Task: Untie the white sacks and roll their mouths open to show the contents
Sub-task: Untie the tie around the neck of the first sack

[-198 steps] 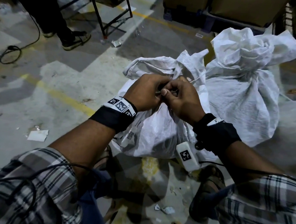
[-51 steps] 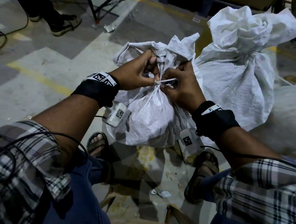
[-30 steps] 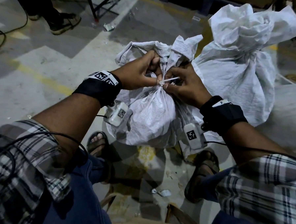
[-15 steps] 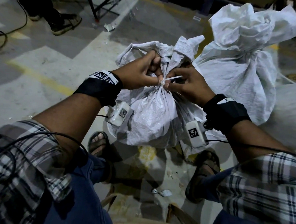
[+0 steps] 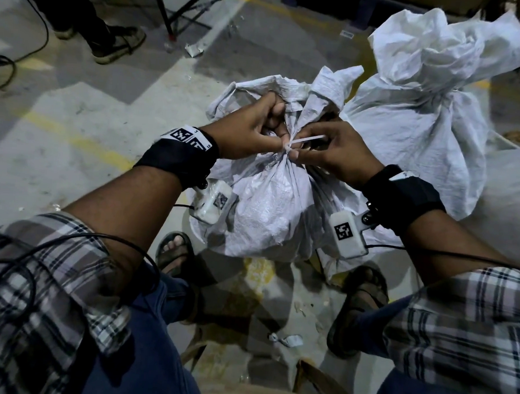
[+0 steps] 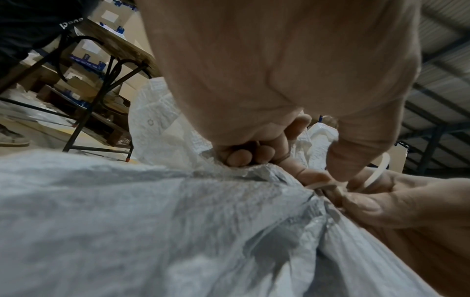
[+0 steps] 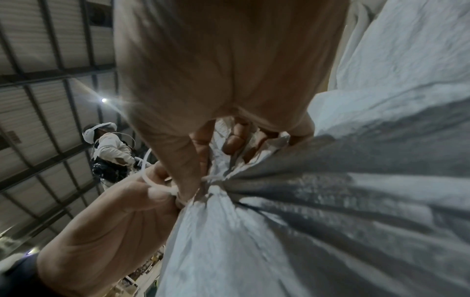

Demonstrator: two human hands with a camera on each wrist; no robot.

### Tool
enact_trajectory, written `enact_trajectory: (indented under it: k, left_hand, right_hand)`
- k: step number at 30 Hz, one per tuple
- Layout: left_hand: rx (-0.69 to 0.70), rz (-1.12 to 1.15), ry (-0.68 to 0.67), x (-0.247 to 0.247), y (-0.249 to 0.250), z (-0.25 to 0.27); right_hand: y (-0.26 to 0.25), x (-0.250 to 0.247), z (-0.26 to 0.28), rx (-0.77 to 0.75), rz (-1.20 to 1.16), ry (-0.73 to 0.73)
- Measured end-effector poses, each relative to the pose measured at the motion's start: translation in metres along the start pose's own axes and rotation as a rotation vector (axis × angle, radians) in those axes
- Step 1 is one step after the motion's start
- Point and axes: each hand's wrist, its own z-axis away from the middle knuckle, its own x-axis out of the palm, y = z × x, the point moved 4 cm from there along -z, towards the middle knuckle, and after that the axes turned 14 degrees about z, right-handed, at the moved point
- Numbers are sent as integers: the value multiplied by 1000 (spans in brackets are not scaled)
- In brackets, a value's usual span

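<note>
The nearest white sack (image 5: 267,203) stands on the floor between my feet, its neck cinched by a white zip tie (image 5: 289,146) whose tail points right. My left hand (image 5: 281,134) curls into the bunched mouth and pinches the tie (image 6: 318,183) at its head. From the other side my right hand (image 5: 303,151) holds the same tie, thumb (image 7: 188,180) pressed against it at the neck. In the right wrist view the tie (image 7: 162,188) loops over the left hand. A second white sack (image 5: 422,115), tied shut, stands behind to the right.
A third pale sack (image 5: 517,204) fills the right edge. Another person's shoes (image 5: 116,47), a metal table frame (image 5: 178,14) and a black cable (image 5: 3,69) lie at the top left. My sandalled feet (image 5: 174,252) flank the sack. Paper scraps (image 5: 286,339) litter the floor.
Both hands have stayed on the tie at the sack's neck. My right wrist has swung slightly outward to the right. The neck is still cinched.
</note>
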Motion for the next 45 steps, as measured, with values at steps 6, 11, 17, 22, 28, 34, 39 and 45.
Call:
enact_trajectory:
  k: [6, 11, 17, 22, 28, 34, 39, 45]
  left_hand:
    - [-33, 80, -12, 3, 2, 0]
    - [-38, 91, 8, 3, 3, -1]
    - [-64, 71, 2, 2, 1, -1]
    - [-84, 107, 22, 0, -1, -2]
    - [-48, 157, -7, 5, 3, 0]
    - [-44, 185, 11, 7, 6, 2]
    - [-49, 246, 15, 11, 11, 4]
    - [-45, 227, 18, 8, 9, 5]
  right_hand:
    - [3, -4, 0, 95, -69, 34]
    - [7, -3, -1, 39, -100, 32]
    - [13, -6, -5, 107, -152, -30]
    - [16, -10, -6, 134, -203, -53]
    - [22, -8, -8, 195, -310, -27]
    - [21, -5, -8, 137, -223, -52]
    - [22, -5, -9, 191, -234, -22]
    - [20, -4, -9, 155, -256, -55]
